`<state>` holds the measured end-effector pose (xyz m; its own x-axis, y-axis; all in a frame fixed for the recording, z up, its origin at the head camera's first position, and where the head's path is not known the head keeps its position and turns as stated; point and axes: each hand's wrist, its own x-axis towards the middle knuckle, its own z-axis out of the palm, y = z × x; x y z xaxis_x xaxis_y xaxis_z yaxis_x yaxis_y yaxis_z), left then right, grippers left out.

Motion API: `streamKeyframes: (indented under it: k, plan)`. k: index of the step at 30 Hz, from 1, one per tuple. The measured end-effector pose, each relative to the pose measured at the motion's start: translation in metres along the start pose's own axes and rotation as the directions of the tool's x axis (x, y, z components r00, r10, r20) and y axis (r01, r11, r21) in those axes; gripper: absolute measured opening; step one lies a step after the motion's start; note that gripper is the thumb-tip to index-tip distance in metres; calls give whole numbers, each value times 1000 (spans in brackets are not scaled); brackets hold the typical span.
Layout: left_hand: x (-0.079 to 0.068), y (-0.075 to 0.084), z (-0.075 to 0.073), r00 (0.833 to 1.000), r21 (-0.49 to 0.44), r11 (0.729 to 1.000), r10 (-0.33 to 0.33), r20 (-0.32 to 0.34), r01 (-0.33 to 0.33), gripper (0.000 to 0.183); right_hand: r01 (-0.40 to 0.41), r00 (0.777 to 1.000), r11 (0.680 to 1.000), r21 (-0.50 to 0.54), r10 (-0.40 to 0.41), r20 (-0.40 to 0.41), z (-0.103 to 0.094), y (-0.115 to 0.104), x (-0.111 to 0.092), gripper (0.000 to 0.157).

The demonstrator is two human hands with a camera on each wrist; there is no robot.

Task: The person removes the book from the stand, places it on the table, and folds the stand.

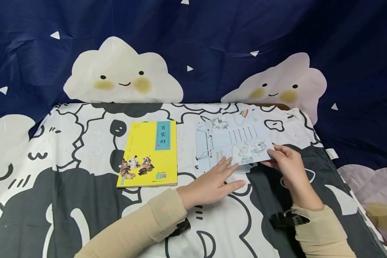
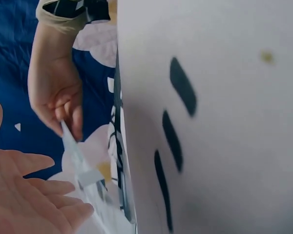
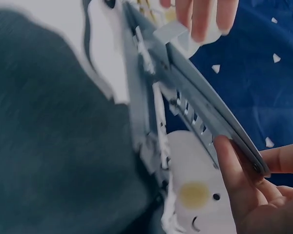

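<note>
A pale blue folding book stand with unicorn and rainbow prints, slots and wire supports is tilted up on the cloth. Its lower right corner is pinched between the thumb and fingers of my right hand. The right wrist view shows the stand's panel partly unfolded from its base, thumb on one face. My left hand has its fingers spread near the stand's lower edge. In the left wrist view those fingers are straight, beside the panel.
A yellow book with a blue title label lies flat to the left of the stand. Black-and-white patterned cloth covers the table, and a dark blue curtain with cloud faces hangs behind its far edge.
</note>
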<state>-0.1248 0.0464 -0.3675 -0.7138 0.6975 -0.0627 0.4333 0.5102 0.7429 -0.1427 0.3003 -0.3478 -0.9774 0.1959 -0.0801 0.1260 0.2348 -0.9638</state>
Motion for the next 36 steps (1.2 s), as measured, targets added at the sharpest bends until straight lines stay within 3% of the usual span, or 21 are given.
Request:
streamKeyframes:
  k: [15,23,31,36]
  plan:
    - [-7,-17,-16,993,10,996,-87,-85,88,79,-182,970,983,10,178,168,-16,35,13,60]
    - [-8,-26,-23,979,-50,987,-160,-124,155,83,-165,959,979,-123,188,213,-20,43,17,59]
    - [-4,-34,-23,965,-80,969,-241,-101,233,89,-153,961,958,-243,202,189,-20,44,20,63]
    - [-2,-38,-23,961,-95,962,-264,-77,257,91,-141,962,955,-259,195,194,-19,44,21,63]
